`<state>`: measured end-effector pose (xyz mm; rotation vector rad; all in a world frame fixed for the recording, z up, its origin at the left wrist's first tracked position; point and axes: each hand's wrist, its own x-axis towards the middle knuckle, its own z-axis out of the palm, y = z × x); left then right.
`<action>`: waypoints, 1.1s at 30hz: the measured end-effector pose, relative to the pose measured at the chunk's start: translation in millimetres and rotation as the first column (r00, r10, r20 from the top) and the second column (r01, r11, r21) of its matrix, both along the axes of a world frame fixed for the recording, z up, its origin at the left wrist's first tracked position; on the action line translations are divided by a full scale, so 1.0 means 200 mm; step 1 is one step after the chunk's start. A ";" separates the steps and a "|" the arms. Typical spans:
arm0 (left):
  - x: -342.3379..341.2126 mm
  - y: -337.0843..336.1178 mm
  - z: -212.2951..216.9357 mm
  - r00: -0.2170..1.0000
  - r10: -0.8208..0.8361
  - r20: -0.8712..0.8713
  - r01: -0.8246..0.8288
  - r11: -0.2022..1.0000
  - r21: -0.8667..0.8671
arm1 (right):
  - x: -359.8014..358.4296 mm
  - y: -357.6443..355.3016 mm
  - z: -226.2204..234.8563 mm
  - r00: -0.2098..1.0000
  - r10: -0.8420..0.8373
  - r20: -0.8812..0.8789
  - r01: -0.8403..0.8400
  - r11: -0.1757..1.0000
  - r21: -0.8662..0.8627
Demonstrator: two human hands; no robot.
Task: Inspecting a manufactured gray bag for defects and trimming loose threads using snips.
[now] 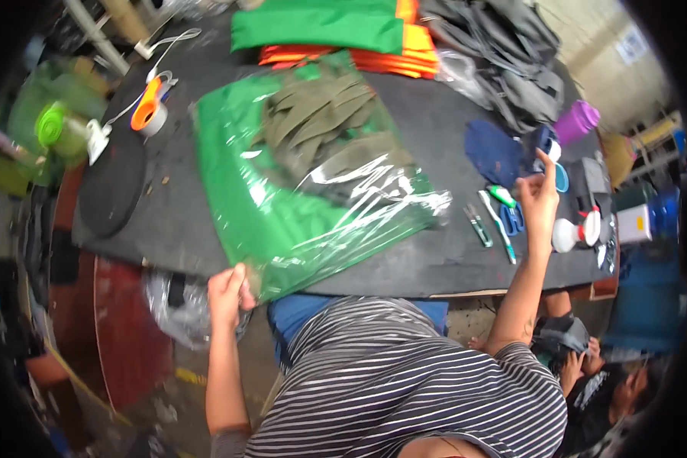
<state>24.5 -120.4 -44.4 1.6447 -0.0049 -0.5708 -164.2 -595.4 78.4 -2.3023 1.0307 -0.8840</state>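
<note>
Left grip pinches the clear bag by its near corner, the bag extending ahead-right. Right grip: cannot tell. One-cornered pulling may skew it, displacing the olive straps.

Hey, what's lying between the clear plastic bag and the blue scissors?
Small snips and a toothbrush lie between the clear plastic bag and the blue scissors, as the head view shows.

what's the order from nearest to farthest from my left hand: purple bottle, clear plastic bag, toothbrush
Head view, from the left hand:
1. Clear plastic bag, in its grasp
2. Toothbrush, to the right
3. Purple bottle, farther right and back
</note>
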 end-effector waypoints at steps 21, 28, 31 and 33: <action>0.01 0.01 0.00 0.996 -0.013 -0.092 0.009 0.999 -0.048 | 0.53 0.96 -0.38 0.543 0.820 -0.181 -0.835 0.504 -0.222; 0.01 0.00 0.01 0.996 0.002 -0.095 -0.006 0.999 -0.035 | 0.55 0.95 -0.33 0.587 0.747 -0.312 -0.808 0.567 -0.162; 0.01 0.00 0.01 0.994 -0.005 -0.107 0.002 1.000 -0.031 | 0.57 0.96 -0.30 0.585 0.707 -0.397 -0.798 0.589 -0.129; 0.01 0.00 0.01 0.996 0.016 -0.090 -0.018 1.000 -0.021 | 0.58 0.95 -0.28 0.594 0.697 -0.402 -0.776 0.628 -0.058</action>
